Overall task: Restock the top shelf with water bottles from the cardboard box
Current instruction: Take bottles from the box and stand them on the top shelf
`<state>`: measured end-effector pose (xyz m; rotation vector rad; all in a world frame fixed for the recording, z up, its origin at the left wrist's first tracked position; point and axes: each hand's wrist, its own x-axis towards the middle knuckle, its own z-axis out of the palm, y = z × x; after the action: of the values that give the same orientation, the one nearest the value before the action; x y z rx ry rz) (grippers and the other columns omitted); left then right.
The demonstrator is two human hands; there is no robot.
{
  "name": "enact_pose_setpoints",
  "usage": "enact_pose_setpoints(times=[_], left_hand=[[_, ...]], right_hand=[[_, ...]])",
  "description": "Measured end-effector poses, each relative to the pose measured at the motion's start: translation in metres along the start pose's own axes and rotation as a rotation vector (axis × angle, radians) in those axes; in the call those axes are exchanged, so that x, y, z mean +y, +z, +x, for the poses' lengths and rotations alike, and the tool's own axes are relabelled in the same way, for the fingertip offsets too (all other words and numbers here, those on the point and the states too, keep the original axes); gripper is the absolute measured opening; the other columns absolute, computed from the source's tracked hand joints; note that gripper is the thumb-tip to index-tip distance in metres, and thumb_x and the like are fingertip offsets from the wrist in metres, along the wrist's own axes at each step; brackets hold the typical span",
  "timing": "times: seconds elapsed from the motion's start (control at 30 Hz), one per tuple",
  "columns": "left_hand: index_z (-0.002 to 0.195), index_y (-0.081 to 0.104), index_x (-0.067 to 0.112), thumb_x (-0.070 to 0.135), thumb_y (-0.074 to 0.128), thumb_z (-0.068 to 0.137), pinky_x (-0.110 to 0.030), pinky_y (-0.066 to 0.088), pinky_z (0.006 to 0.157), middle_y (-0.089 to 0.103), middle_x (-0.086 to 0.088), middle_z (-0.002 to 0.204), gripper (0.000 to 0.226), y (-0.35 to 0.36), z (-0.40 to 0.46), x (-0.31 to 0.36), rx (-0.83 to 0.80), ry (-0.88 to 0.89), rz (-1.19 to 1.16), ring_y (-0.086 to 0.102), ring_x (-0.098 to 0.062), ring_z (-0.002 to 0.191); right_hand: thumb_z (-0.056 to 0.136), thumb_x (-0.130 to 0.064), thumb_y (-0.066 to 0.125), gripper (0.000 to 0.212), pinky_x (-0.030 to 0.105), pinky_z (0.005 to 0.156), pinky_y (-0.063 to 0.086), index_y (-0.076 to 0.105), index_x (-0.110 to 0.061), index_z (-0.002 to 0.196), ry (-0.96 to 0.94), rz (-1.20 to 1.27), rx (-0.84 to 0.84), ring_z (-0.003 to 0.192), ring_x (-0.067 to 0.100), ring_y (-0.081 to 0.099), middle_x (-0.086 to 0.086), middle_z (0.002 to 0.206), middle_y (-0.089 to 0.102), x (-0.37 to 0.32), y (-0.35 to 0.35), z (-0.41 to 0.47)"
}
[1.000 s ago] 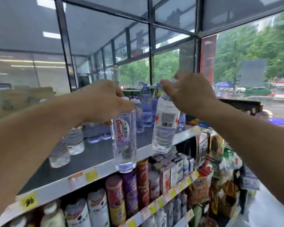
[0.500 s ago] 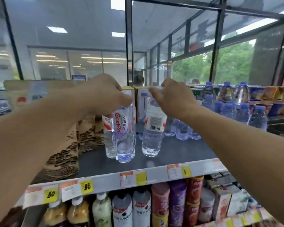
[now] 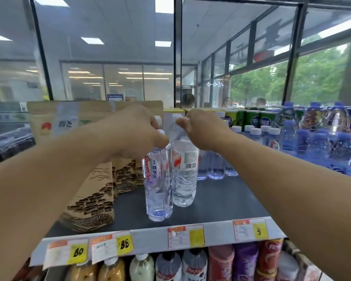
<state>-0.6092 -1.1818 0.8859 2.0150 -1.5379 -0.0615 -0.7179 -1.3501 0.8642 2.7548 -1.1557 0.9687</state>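
The top shelf point(image 3: 221, 201) is a dark, flat deck running across in front of the shop window, with a pale front rail carrying yellow-and-white price tags point(image 3: 185, 236). Along its left side stands a row of tan paper pouches point(image 3: 93, 199) printed with dark brown patterns, the nearest one just beside the spot where the hands are working. To the right, well apart from them, a crowd of blue-capped bottles point(image 3: 316, 142) fills the far corner, and behind the hands a cluster of white-capped water bottles point(image 3: 257, 136) stands in front of green cartons point(image 3: 251, 120).

Under the rail, the next shelf down shows drink bottles point(image 3: 142, 268) and red and purple canisters point(image 3: 245, 260), only their tops visible.

The left hand point(image 3: 134, 132) is curled over the necks of the red-lettered water bottles point(image 3: 156, 185); two seem to be gripped together, their bases at or just above the shelf deck near the front edge. The right hand point(image 3: 205, 130) pinches the cap end of a barcode-labelled water bottle point(image 3: 183, 175), which stands upright just beside the left pair, touching or nearly touching them. Whether its base rests fully on the shelf I cannot tell.

The cardboard box is out of sight.
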Motion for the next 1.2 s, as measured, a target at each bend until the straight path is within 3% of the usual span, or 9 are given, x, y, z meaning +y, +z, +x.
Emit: enact_pose_setpoints(times=[0.17,0.33,0.47,0.6,0.77,0.9,0.97,1.03,1.2], left_hand=[[0.096,0.069,0.02,0.032,0.073,0.085,-0.036,0.058,0.069,0.068,-0.003,0.089,0.017,0.005,0.0,0.002,-0.029,0.048,0.0,0.067,-0.021,0.074],[0.096,0.069,0.019,0.033,0.073,0.084,-0.038,0.058,0.07,0.07,-0.006,0.086,0.018,0.009,0.005,0.004,-0.034,0.067,-0.007,0.066,-0.021,0.069],[0.093,0.069,0.021,0.034,0.074,0.082,-0.043,0.059,0.073,0.072,-0.008,0.09,0.017,0.012,0.008,0.01,-0.037,0.099,-0.007,0.069,-0.025,0.074],[0.089,0.07,0.018,0.033,0.074,0.082,-0.035,0.053,0.06,0.071,-0.009,0.09,0.017,0.017,0.012,0.02,-0.038,0.137,-0.016,0.064,-0.022,0.068],[0.094,0.067,0.022,0.038,0.074,0.082,-0.035,0.057,0.063,0.068,-0.001,0.088,0.021,0.024,0.018,0.037,-0.05,0.198,-0.02,0.067,-0.022,0.074],[0.09,0.069,0.019,0.036,0.071,0.086,-0.04,0.058,0.063,0.071,-0.01,0.09,0.018,0.034,0.022,0.055,-0.052,0.24,-0.065,0.07,-0.027,0.076],[0.089,0.072,0.012,0.034,0.069,0.089,-0.041,0.057,0.063,0.072,-0.019,0.095,0.022,0.041,0.025,0.063,-0.057,0.262,-0.108,0.067,-0.028,0.069],[0.09,0.073,0.005,0.028,0.066,0.09,-0.037,0.053,0.06,0.071,-0.025,0.095,0.024,0.052,0.03,0.071,-0.063,0.296,-0.123,0.059,-0.025,0.064],[0.094,0.07,-0.001,0.028,0.065,0.09,-0.051,0.057,0.069,0.071,-0.024,0.089,0.03,0.078,0.04,0.087,-0.047,0.341,-0.104,0.069,-0.035,0.069]], right_hand=[[0.102,-0.05,0.042,0.041,0.032,0.052,0.031,0.052,-0.013,0.088,-0.023,0.039,0.008,0.07,0.021,0.051,0.002,0.075,0.053,0.0,0.008,0.008],[0.101,-0.052,0.043,0.042,0.031,0.053,0.033,0.056,-0.013,0.092,-0.019,0.048,0.028,0.073,0.021,0.052,0.001,0.076,0.055,-0.001,0.012,0.009],[0.098,-0.055,0.045,0.042,0.036,0.072,0.045,0.062,-0.016,0.106,-0.013,0.16,0.045,0.089,0.025,0.059,0.005,0.096,0.064,0.005,0.012,0.004],[0.098,-0.061,0.039,0.054,0.034,0.08,0.041,0.057,-0.021,0.129,0.013,0.261,0.065,0.11,0.023,0.058,0.004,0.123,0.064,0.012,0.009,-0.006],[0.103,-0.053,0.032,0.048,0.032,0.061,0.037,0.061,-0.018,0.088,0.016,0.376,0.248,0.075,0.013,0.056,-0.007,0.078,0.06,0.018,-0.015,-0.042],[0.102,-0.055,0.03,0.06,0.03,0.06,0.039,0.066,-0.015,0.076,0.036,0.517,0.212,0.056,0.008,0.051,-0.009,0.062,0.055,0.03,-0.026,-0.078],[0.1,-0.06,0.031,0.07,0.041,0.062,0.042,0.066,-0.001,0.086,0.054,0.551,0.179,0.058,0.017,0.05,0.007,0.063,0.052,0.04,-0.023,-0.093],[0.093,-0.059,0.036,0.061,0.048,0.071,0.049,0.066,-0.005,0.097,0.071,0.575,0.172,0.069,0.025,0.055,0.014,0.076,0.058,0.055,-0.021,-0.107],[0.087,-0.047,0.069,0.049,0.021,0.073,0.048,0.054,-0.027,0.129,0.148,0.608,-0.013,0.09,0.004,0.062,-0.009,0.11,0.063,0.084,-0.013,-0.131]])
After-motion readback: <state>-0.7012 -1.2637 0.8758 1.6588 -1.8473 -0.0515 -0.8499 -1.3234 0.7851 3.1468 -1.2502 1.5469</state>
